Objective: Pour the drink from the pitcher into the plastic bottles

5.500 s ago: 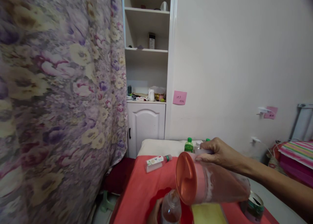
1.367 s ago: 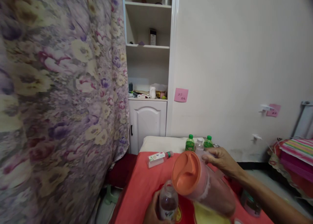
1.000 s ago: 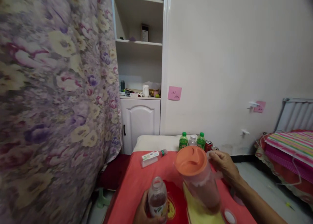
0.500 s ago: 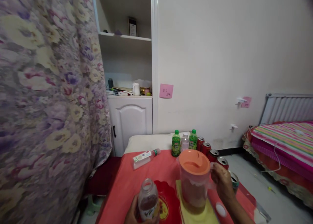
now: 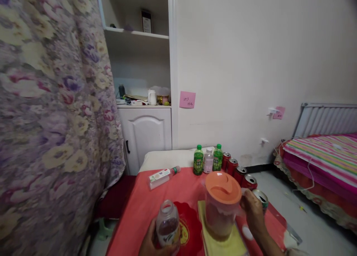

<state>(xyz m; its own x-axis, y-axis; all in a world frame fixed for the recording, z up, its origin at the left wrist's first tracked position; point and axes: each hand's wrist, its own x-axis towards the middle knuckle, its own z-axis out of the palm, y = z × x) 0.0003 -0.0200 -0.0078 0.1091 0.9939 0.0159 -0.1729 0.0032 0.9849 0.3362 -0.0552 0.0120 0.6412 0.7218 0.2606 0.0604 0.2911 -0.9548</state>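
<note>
currently my right fingers (image 5: 247, 199) clasp the upright pitcher (image 5: 220, 215) from its right, apart from the near-upright bottle (image 5: 168, 224) circled by my left fingers (image 5: 151, 232).

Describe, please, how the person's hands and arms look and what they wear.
The left hand and right hand are bare, with no glove visible. The right forearm is bare; a pale edge at the bottom may be a sleeve. The left forearm is out of view.
</note>
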